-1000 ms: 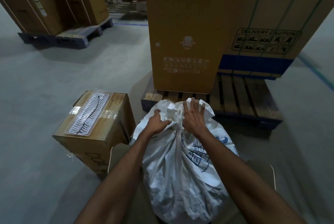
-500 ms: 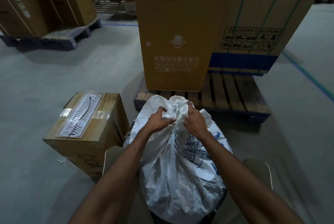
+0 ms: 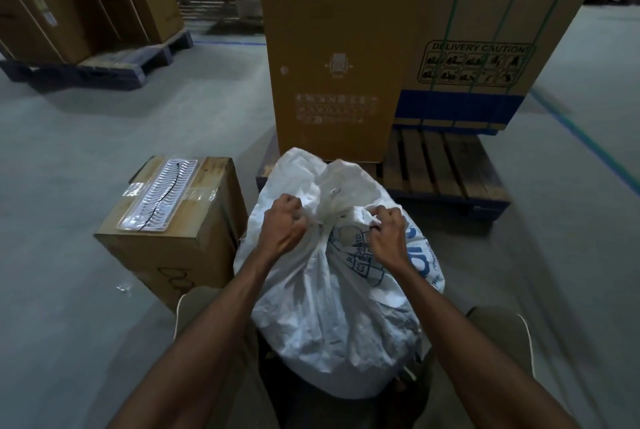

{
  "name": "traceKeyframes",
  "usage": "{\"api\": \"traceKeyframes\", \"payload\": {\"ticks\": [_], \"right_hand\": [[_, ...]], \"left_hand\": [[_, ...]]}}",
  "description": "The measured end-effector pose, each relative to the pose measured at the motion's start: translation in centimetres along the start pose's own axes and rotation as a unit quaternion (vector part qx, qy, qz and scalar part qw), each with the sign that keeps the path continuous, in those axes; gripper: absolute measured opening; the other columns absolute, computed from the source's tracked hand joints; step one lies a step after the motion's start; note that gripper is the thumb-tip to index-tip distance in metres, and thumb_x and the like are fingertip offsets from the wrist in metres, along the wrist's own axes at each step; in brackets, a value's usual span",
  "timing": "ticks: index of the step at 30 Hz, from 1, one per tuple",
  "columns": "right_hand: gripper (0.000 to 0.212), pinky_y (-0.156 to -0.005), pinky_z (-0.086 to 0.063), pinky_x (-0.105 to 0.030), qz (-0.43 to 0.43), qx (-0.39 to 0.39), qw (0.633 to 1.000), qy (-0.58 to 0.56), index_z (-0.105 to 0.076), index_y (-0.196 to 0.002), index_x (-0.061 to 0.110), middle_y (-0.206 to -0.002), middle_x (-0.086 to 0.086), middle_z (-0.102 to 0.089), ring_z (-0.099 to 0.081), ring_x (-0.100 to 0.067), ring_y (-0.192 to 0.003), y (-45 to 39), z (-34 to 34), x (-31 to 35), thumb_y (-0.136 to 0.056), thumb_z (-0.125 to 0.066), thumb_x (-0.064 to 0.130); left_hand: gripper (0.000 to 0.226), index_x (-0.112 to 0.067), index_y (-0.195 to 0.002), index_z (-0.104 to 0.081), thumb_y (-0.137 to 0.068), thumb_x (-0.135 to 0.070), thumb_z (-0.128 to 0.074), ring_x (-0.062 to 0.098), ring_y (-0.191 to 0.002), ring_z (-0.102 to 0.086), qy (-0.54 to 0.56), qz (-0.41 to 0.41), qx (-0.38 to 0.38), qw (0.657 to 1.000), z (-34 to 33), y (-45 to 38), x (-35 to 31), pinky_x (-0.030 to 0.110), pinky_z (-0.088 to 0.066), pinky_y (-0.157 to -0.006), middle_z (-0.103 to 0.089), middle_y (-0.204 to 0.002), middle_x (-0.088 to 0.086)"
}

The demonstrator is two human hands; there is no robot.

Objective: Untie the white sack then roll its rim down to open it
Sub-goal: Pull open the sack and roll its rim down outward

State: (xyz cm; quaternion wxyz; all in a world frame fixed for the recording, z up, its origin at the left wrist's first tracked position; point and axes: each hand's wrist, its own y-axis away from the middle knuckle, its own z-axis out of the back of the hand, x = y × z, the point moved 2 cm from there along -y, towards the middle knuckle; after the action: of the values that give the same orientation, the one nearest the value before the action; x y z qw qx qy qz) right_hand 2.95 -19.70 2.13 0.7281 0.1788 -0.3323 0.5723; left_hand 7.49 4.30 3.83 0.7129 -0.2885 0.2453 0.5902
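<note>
A full white sack (image 3: 332,317) with blue print stands on the floor between my knees. Its neck is gathered and tied with a white cord (image 3: 333,212), and the loose top flap rises behind the knot. My left hand (image 3: 282,226) is closed on the bunched fabric and cord just left of the knot. On the right side of the knot, my right hand (image 3: 386,233) pinches the fabric and cord. The two hands are about a hand's width apart.
A taped cardboard box (image 3: 173,220) stands close on the left of the sack. A wooden pallet (image 3: 446,172) with tall cartons (image 3: 332,47) is right behind it. More palletised cartons (image 3: 86,2) stand far left. Grey concrete floor lies all around.
Both hands came down from the sack's top flap to its tied neck and moved apart, each gripping one side of the knot. The top flap now stands free behind them.
</note>
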Motion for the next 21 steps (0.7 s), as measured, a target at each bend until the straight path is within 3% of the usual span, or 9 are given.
{"api": "traceKeyframes", "payload": {"ticks": [3,7,9,10,13,15,18,20,21], "right_hand": [[0.033,-0.084,-0.040,-0.036,0.084,-0.009,0.995,0.043,-0.062,-0.108,0.023,-0.110,-0.007,-0.060,-0.051,-0.027,-0.107,2.9,1.6,1.0,-0.085,-0.058,-0.001],[0.030,-0.069,-0.043,-0.035,0.134,-0.020,0.990,0.029,-0.062,-0.093,0.018,-0.093,-0.008,-0.067,-0.060,-0.028,-0.089,6.3,3.8,3.2,-0.079,-0.055,-0.008],[0.032,-0.064,-0.044,-0.033,0.129,-0.023,0.991,0.016,-0.062,-0.090,0.017,-0.090,-0.009,-0.069,-0.064,-0.031,-0.085,8.1,4.8,3.7,-0.079,-0.054,-0.011],[0.032,-0.065,-0.047,-0.034,0.134,-0.022,0.991,0.014,-0.064,-0.093,0.016,-0.092,-0.009,-0.072,-0.067,-0.031,-0.086,9.1,5.1,3.7,-0.080,-0.055,-0.011],[0.032,-0.075,-0.056,-0.040,0.154,0.008,0.988,0.003,-0.067,-0.106,0.017,-0.104,-0.008,-0.074,-0.069,-0.029,-0.094,12.5,6.9,3.4,-0.081,-0.059,0.000],[0.035,-0.076,-0.055,-0.042,0.152,0.050,0.987,0.012,-0.061,-0.113,0.018,-0.103,-0.012,-0.072,-0.067,-0.029,-0.090,14.0,8.5,3.2,-0.080,-0.056,0.008],[0.046,-0.073,-0.055,-0.044,0.147,0.082,0.981,0.099,-0.049,-0.115,0.029,-0.097,-0.016,-0.070,-0.065,-0.034,-0.083,14.8,11.4,2.3,-0.076,-0.052,0.004],[0.041,-0.073,-0.055,-0.041,0.160,0.103,0.969,0.159,-0.050,-0.113,0.029,-0.095,-0.012,-0.069,-0.064,-0.032,-0.082,14.7,13.9,0.8,-0.077,-0.052,0.008],[0.036,-0.074,-0.053,-0.039,0.166,0.114,0.961,0.188,-0.053,-0.109,0.028,-0.094,-0.010,-0.068,-0.064,-0.031,-0.082,14.4,15.2,-0.2,-0.077,-0.051,0.012]], "left_hand": [[0.022,-0.009,-0.072,-0.049,-0.085,-0.028,-0.049,0.021,-0.065,-0.046,0.027,0.000,-0.036,0.999,1.8,3.1,-1.3,0.043,-0.043,-0.064,-0.052,-0.070,0.004],[0.026,-0.010,-0.068,-0.054,-0.084,-0.030,-0.050,0.019,-0.058,-0.049,0.073,0.009,-0.060,0.995,3.9,7.0,-3.2,0.039,-0.040,-0.057,-0.054,-0.061,0.000],[0.028,-0.016,-0.089,-0.060,-0.085,-0.042,-0.051,0.026,-0.074,-0.061,0.044,0.019,-0.042,0.998,4.9,8.7,-4.0,0.034,-0.041,-0.065,-0.062,-0.076,0.000],[0.036,-0.023,-0.106,-0.060,-0.087,-0.052,-0.053,0.029,-0.088,-0.065,0.012,0.031,-0.013,0.999,5.2,9.5,-4.2,0.036,-0.047,-0.073,-0.067,-0.093,0.001],[0.065,-0.037,-0.141,-0.052,-0.089,-0.077,-0.051,0.031,-0.124,-0.059,-0.048,0.042,0.075,0.995,6.0,11.6,-4.3,0.048,-0.048,-0.106,-0.061,-0.142,0.001],[0.057,-0.028,-0.134,-0.063,-0.096,-0.068,-0.050,0.029,-0.120,-0.061,-0.093,-0.004,0.107,0.990,6.5,12.3,-4.4,0.043,-0.047,-0.106,-0.065,-0.139,0.004],[0.031,-0.011,-0.106,-0.069,-0.100,-0.040,-0.061,0.027,-0.100,-0.061,-0.164,-0.099,0.149,0.970,7.7,13.1,-4.7,0.039,-0.049,-0.090,-0.068,-0.116,0.009],[0.012,-0.006,-0.103,-0.071,-0.096,-0.015,-0.067,0.024,-0.103,-0.059,-0.160,-0.149,0.146,0.965,9.1,13.6,-4.0,0.038,-0.049,-0.093,-0.062,-0.118,0.005],[0.015,-0.004,-0.107,-0.072,-0.093,-0.006,-0.067,0.022,-0.107,-0.058,-0.164,-0.154,0.145,0.963,10.1,13.9,-3.3,0.034,-0.047,-0.095,-0.060,-0.121,0.003]]}}
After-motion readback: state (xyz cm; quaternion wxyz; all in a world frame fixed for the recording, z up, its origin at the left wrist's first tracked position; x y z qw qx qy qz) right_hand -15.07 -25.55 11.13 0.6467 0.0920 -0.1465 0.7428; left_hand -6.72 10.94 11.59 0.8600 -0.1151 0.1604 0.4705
